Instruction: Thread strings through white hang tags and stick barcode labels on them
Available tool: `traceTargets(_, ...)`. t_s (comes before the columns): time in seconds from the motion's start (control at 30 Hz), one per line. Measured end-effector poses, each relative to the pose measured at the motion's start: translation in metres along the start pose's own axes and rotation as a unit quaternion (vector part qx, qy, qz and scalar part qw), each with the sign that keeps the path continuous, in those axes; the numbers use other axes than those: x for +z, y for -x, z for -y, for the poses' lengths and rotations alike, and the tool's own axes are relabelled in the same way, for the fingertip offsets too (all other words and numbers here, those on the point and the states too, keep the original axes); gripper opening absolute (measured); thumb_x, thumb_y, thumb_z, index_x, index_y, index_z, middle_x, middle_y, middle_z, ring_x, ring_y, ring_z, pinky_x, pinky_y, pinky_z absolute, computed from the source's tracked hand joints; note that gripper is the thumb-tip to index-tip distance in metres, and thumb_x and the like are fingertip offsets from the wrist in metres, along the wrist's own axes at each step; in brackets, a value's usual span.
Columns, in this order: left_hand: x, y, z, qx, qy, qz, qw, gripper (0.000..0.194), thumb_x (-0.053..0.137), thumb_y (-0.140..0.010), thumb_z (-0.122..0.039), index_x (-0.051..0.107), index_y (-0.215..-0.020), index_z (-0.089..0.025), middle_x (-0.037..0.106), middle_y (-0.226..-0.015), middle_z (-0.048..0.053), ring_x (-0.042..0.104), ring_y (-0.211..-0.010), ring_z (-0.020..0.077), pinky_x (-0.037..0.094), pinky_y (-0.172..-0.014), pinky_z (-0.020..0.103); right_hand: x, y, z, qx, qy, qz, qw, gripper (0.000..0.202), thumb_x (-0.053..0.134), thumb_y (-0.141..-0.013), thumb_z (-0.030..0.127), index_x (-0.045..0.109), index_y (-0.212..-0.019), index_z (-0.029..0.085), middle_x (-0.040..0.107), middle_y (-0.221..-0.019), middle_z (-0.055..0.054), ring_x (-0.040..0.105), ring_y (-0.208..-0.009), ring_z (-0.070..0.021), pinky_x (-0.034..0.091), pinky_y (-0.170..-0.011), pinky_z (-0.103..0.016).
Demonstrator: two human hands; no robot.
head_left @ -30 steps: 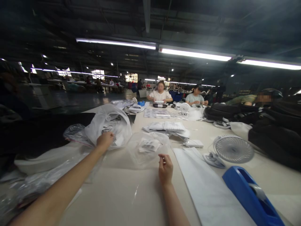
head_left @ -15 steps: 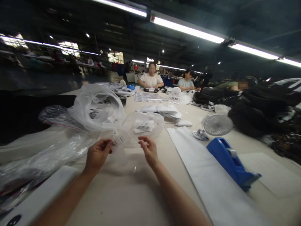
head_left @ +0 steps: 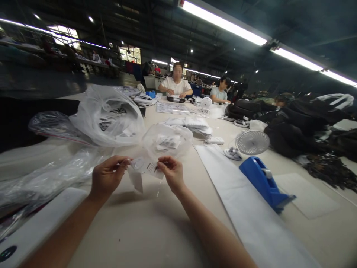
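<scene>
Between my two hands, above the pale table (head_left: 150,238), are white printed tags (head_left: 152,167). My left hand (head_left: 111,173) pinches them at their left end, where one tag hangs down. Thumb and fingers of my right hand (head_left: 171,173) are closed on the right edge of the tag with printed lines. Just beyond my hands lies a clear plastic bag (head_left: 182,143) with white labels (head_left: 168,142) inside. Behind my left hand stands a larger open plastic bag (head_left: 83,119) holding many printed labels (head_left: 111,119).
On the right are a blue tape dispenser (head_left: 259,178), a small fan (head_left: 252,142) and a long white sheet (head_left: 223,186). Clear plastic packaging (head_left: 55,175) lies left. Black goods (head_left: 295,126) are piled at the right. Two people sit across the table.
My right hand, earlier apart with nothing in it, has closed on the printed tag. My left hand has shifted slightly left, and the tags are spread between both hands. The view has shifted slightly.
</scene>
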State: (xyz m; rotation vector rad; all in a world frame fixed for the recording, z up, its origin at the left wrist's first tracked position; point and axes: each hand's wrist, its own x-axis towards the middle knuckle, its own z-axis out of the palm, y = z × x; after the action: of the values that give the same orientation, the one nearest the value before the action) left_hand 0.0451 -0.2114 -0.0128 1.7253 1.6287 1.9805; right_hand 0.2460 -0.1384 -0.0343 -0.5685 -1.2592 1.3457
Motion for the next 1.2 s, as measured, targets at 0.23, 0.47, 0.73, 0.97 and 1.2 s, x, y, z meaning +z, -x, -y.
traceTargets(0.23,0.004,0.002,-0.003,-0.069,0.106,-0.004,0.992,0.04,0.067,-0.089,-0.062,0.068,-0.081,-0.023,0.077,-0.088,0.007,0.067,-0.066,0.0185,0.047,-0.052,0.026,0.005,0.005,-0.003,0.001,-0.001,-0.011,1.0,0.023,0.082,-0.073,0.037,0.072,-0.085,0.019,0.072,-0.076,-0.001,0.069,-0.067,-0.0162,0.058,-0.065,-0.027)
traceTargets(0.47,0.008,-0.002,0.0,-0.226,0.292,-0.041,0.929,0.053,0.081,-0.074,-0.067,0.053,-0.08,-0.022,0.074,-0.082,0.0,0.066,-0.067,0.0156,0.053,-0.068,0.028,0.01,0.01,-0.003,-0.001,0.003,-0.014,1.0,0.019,0.077,-0.077,0.032,0.07,-0.089,0.019,0.072,-0.08,-0.001,0.072,-0.073,-0.017,0.058,-0.067,-0.027)
traceTargets(0.73,0.018,0.004,0.015,-0.318,0.337,-0.059,0.884,0.045,0.086,-0.068,-0.055,0.058,-0.084,-0.023,0.071,-0.083,-0.003,0.061,-0.068,0.0131,0.051,-0.065,0.025,0.022,0.02,-0.01,-0.03,0.032,-0.021,0.999,0.013,0.069,-0.083,0.029,0.067,-0.091,0.02,0.07,-0.083,-0.001,0.072,-0.078,-0.0182,0.059,-0.071,-0.029)
traceTargets(0.97,0.023,0.011,0.025,-0.359,0.325,-0.07,0.872,0.037,0.084,-0.071,-0.049,0.06,-0.084,-0.023,0.072,-0.086,-0.002,0.06,-0.065,0.0116,0.049,-0.063,0.023,0.027,0.028,-0.012,-0.116,0.139,-0.023,0.983,0.009,0.056,-0.086,0.018,0.065,-0.088,0.021,0.063,-0.086,-0.002,0.064,-0.082,-0.0176,0.054,-0.077,-0.03)
traceTargets(1.2,0.028,0.015,0.024,-0.373,0.303,-0.07,0.874,0.044,0.086,-0.065,-0.052,0.059,-0.084,-0.023,0.068,-0.082,-0.003,0.054,-0.058,0.0114,0.044,-0.052,0.024,0.03,0.032,-0.024,-0.084,0.151,0.024,0.985,0.008,0.061,-0.083,0.022,0.066,-0.089,0.021,0.067,-0.086,-0.002,0.064,-0.082,-0.0177,0.054,-0.079,-0.03)
